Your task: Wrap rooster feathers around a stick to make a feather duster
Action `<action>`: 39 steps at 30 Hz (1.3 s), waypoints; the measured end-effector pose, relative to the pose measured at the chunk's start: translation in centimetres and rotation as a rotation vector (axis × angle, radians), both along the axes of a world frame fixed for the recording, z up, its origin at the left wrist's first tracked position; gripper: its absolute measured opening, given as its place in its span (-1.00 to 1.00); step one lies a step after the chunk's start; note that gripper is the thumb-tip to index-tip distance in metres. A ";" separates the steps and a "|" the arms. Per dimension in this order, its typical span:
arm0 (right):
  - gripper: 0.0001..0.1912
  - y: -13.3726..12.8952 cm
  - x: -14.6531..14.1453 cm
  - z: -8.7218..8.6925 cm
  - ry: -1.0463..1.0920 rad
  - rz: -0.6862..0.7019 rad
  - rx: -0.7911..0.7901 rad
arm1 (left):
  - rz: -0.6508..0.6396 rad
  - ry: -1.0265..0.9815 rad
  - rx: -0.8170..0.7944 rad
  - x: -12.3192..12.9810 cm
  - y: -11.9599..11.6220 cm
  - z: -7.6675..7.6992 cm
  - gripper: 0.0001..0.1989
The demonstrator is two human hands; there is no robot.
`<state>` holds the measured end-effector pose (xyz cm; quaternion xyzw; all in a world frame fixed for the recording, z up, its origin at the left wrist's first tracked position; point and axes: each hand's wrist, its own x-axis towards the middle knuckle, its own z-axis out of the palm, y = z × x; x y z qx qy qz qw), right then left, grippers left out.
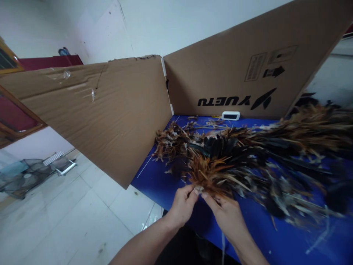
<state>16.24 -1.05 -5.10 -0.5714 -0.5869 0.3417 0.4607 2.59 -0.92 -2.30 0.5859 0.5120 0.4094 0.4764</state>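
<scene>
At the front edge of a blue tabletop (149, 184), both hands meet at the pale base of an orange-brown feather bunch (206, 171). My left hand (184, 204) pinches the base with thumb and fingertips. My right hand (226, 213) is closed on the bunch from the other side, its thumb near the left fingertips and its other fingers partly under the feathers. Behind and to the right lie dark feathers (234, 149) and a long spread of brown ones (311, 129). Short brown feathers (173, 141) are heaped at the back left.
Two cardboard panels (110, 110) (220, 77) stand around the table's back and left side. A small white device with a dark display (231, 116) sits against the right panel. A pale strip hangs below the table's front edge. Folded mesh items (27, 176) lie on the tiled floor, left.
</scene>
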 end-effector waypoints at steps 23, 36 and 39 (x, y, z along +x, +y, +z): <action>-0.70 -1.1 0.8 0.9 -0.084 0.149 -0.080 | 0.052 0.189 0.102 -1.8 0.0 -1.0 -0.68; -0.63 -3.9 2.9 5.5 -0.850 0.055 0.854 | -0.003 1.496 0.627 -3.4 0.3 2.9 -0.57; -0.64 -4.3 4.2 6.9 -0.882 0.072 0.973 | -0.084 1.664 0.764 -4.3 -0.2 4.2 -0.57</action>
